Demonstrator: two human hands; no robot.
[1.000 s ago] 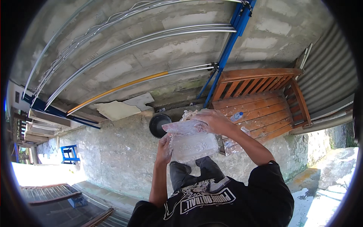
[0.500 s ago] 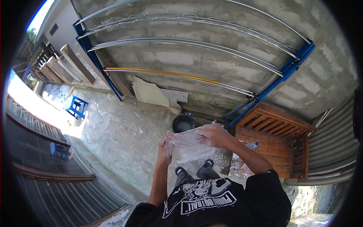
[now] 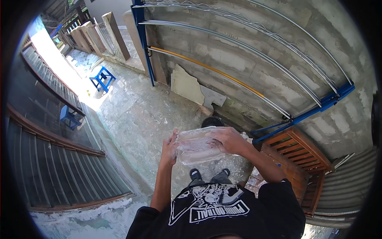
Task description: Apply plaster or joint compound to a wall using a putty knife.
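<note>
Now the clear container (image 3: 194,145) hides more of bucket (image 3: 213,121) | left hand (image 3: 169,149), right hand (image 3: 229,140) holding it | we judge handling unfinished

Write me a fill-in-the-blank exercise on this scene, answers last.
1. The right hand grips the translucent container toward its right end, the left hand its ____ end.
2. The stool is coloured ____.
3. The slatted bench is made of ____.
4. The person's T-shirt is ____ with white print.

Missing words: left; blue; wood; black.
</note>
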